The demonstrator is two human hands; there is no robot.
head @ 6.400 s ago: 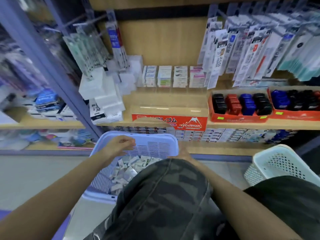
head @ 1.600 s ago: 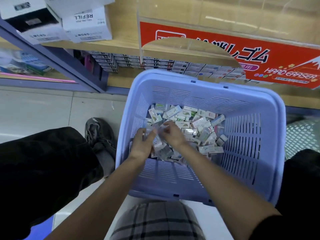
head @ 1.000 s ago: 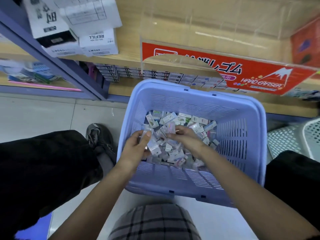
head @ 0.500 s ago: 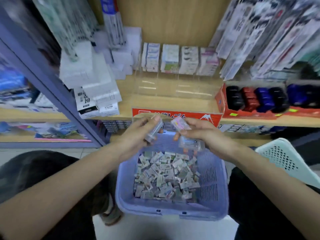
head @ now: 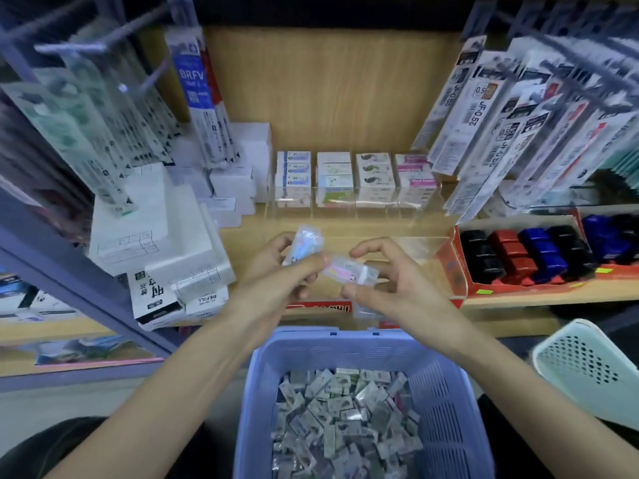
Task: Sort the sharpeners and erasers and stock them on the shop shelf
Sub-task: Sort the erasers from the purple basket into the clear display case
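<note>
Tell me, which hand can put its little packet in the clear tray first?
Probably the left hand. Its raised packet sticks up free, nearest the clear tray with the stacked erasers. The right hand pinches a pink packet lying sideways between both hands.

Both forearms bare, reaching forward from lower corners and converging at centre. Left hand [head: 273, 271] raised, fingers curled round small upright packet [head: 304, 242], which sticks out above the fingers. Right hand [head: 394, 285] level with left, just beside it. Index finger arched above and thumb below, pinching flat packet [head: 349, 273] that lies between the hands. Left fingertips reach near end of flat packet; contact unclear through blur. Wrists roughly straight. Hands nearly touching.
</note>
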